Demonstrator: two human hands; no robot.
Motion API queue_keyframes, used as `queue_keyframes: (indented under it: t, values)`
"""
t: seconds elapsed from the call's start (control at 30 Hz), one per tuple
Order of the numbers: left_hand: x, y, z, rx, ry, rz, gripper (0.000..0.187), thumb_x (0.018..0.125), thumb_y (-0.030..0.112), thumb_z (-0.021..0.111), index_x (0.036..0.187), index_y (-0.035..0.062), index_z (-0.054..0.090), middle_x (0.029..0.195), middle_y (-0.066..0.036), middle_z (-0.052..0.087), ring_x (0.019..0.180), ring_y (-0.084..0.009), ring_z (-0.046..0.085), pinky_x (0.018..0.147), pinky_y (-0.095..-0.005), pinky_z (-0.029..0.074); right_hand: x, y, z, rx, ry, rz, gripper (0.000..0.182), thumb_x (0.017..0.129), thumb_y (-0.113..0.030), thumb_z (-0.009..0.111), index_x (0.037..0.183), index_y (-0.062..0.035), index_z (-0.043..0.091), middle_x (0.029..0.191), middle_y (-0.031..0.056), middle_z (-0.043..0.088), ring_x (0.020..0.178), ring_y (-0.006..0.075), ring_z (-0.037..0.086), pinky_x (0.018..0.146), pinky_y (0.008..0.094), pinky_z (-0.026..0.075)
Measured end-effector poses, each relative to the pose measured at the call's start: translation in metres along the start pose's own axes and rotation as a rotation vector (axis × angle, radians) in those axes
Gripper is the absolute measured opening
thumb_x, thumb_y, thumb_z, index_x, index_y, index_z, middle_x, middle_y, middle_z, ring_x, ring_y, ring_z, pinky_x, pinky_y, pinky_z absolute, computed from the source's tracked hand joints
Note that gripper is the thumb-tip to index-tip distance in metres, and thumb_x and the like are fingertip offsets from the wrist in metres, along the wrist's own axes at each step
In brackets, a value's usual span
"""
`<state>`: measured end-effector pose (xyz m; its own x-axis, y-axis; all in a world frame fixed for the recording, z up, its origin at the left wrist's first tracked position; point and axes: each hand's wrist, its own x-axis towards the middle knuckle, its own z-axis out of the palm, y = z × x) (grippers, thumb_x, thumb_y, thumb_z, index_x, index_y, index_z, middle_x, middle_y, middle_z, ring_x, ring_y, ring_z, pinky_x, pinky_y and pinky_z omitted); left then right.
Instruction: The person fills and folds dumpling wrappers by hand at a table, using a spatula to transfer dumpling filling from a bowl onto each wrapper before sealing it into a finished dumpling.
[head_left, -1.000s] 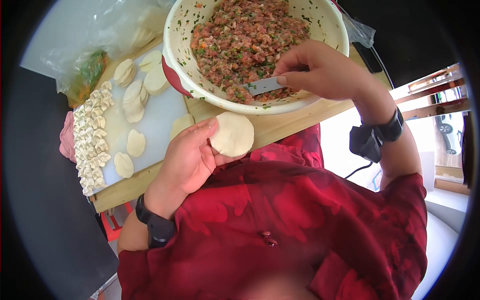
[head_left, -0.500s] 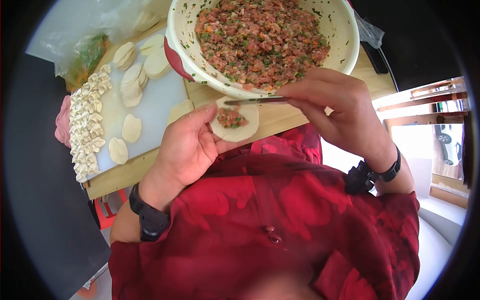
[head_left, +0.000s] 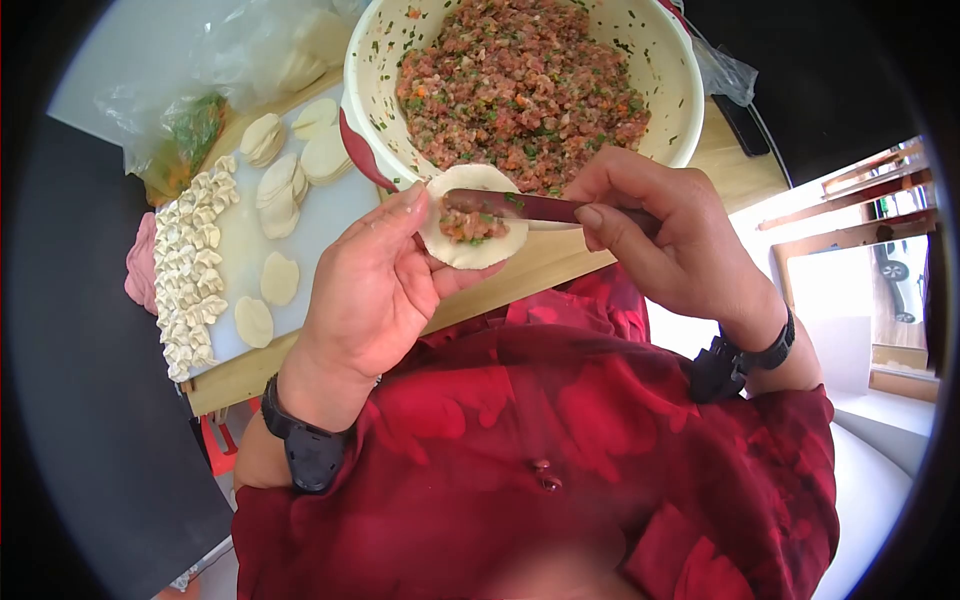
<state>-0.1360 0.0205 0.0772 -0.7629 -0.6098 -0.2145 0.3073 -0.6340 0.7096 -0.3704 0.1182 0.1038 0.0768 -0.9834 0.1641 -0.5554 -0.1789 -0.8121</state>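
My left hand [head_left: 375,270] holds a round dumpling wrapper [head_left: 498,255] by its left edge, thumb on top and fingers beneath. A small mound of meat filling [head_left: 470,228] lies on the wrapper. Between the thumb and fingers of my right hand [head_left: 670,225] is a dark reddish-brown flat spatula [head_left: 545,208], its tip touching the filling. Just beyond the hands stands a large cream bowl [head_left: 672,100] with red handles, holding a big heap of minced meat filling [head_left: 520,85] flecked with green and orange.
On the left, a white cutting board [head_left: 335,215] carries stacked wrappers [head_left: 283,195], two loose wrappers [head_left: 280,278] and rows of finished dumplings [head_left: 190,270]. A plastic bag [head_left: 255,55] lies behind it. A dark phone [head_left: 742,125] rests at the table's right edge.
The spatula has turned to show its broad face and now presses on the filling. The wrapper and my left hand sit slightly closer to the bowl. The view has shifted a little.
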Motion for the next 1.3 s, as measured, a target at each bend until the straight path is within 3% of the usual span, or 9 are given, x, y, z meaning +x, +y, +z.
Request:
queue_keyframes:
  t: [0.47,0.57,0.63,0.7,0.77,0.83,1.1,1.17,1.3]
  values:
    - [0.01,0.003,-0.001,-0.068,-0.011,0.005,0.046,0.105,0.023,0.033,0.144,-0.001,0.031,0.14,-0.017,0.048,0.127,-0.0302,0.051,0.105,-0.0453,0.048,0.006,0.007,-0.001,0.219,-0.009,0.129,0.009,0.096,-0.003,0.055,0.103,0.0024,0.058,0.08,-0.0003,0.057,0.075,0.0042,0.054,0.067,0.0198,0.044]
    - [0.013,0.002,-0.004,-0.149,-0.016,0.002,0.046,0.105,0.026,0.033,0.144,-0.0001,0.031,0.141,-0.017,0.048,0.126,-0.0302,0.052,0.106,-0.0443,0.047,0.007,0.011,0.006,0.413,0.081,0.024,0.01,0.09,-0.005,0.063,0.099,-0.0021,0.059,0.076,-0.0009,0.057,0.066,0.005,0.054,0.056,0.022,0.043]
    - [0.014,-0.001,-0.002,-0.175,-0.022,0.011,0.046,0.105,0.026,0.033,0.144,0.0,0.032,0.14,-0.017,0.048,0.126,-0.0304,0.052,0.106,-0.0439,0.047,0.011,0.005,0.015,0.087,0.108,-0.206,0.015,0.087,-0.004,0.066,0.101,-0.0049,0.06,0.075,-0.0016,0.056,0.065,0.0047,0.054,0.055,0.0223,0.044]
    - [0.015,-0.003,0.002,-0.2,-0.031,0.016,0.046,0.106,0.027,0.033,0.143,0.0002,0.032,0.139,-0.017,0.049,0.126,-0.0306,0.052,0.106,-0.0435,0.047,0.014,-0.001,0.021,0.011,0.082,-0.182,0.022,0.081,0.001,0.068,0.101,-0.0072,0.062,0.075,0.001,0.06,0.064,0.0104,0.058,0.056,0.0244,0.046]
    - [0.015,-0.003,0.005,-0.214,-0.055,-0.01,0.047,0.106,0.029,0.032,0.143,0.0,0.033,0.138,-0.017,0.05,0.126,-0.0306,0.052,0.105,-0.0436,0.048,0.023,0.011,0.029,-0.125,0.172,-0.457,0.027,0.075,0.004,0.068,0.098,-0.0083,0.064,0.078,0.0051,0.063,0.065,0.0189,0.062,0.057,0.0279,0.048]
    - [0.015,-0.003,0.002,-0.273,-0.064,-0.008,0.048,0.106,0.031,0.031,0.143,0.0001,0.033,0.138,-0.017,0.05,0.125,-0.0315,0.053,0.104,-0.0443,0.048,0.026,0.01,0.028,-0.128,0.154,-0.468,0.027,0.072,0.006,0.067,0.095,-0.0078,0.065,0.081,0.0082,0.065,0.07,0.0261,0.064,0.059,0.0309,0.05]
    - [0.011,-0.014,0.005,0.011,-0.021,0.162,0.05,0.105,0.036,0.037,0.139,-0.0009,0.039,0.13,-0.017,0.056,0.112,-0.032,0.062,0.097,-0.0437,0.053,0.037,0.003,0.041,0.271,0.275,-0.091,0.008,0.083,-0.006,0.07,0.085,-0.0038,0.063,0.057,-0.0033,0.046,0.054,0.0035,0.039,0.048,0.0224,0.032]
    - [0.01,-0.014,0.009,0.346,-0.026,0.268,0.043,0.103,0.03,0.048,0.132,-0.0013,0.048,0.121,-0.014,0.062,0.108,-0.0269,0.065,0.094,-0.0397,0.055,0.041,0.001,0.045,0.294,0.286,-0.07,0.008,0.083,-0.006,0.07,0.084,-0.0037,0.063,0.058,-0.0032,0.046,0.055,0.0037,0.039,0.048,0.0227,0.032]
    - [0.015,-0.014,0.009,0.453,0.027,0.272,0.035,0.1,0.023,0.056,0.126,-0.0007,0.055,0.114,-0.012,0.065,0.106,-0.0234,0.066,0.095,-0.0376,0.055,0.046,0.003,0.051,0.223,0.336,-0.119,0.014,0.083,-0.01,0.073,0.087,-0.0022,0.062,0.061,-0.0023,0.052,0.057,0.0034,0.043,0.049,0.0224,0.036]
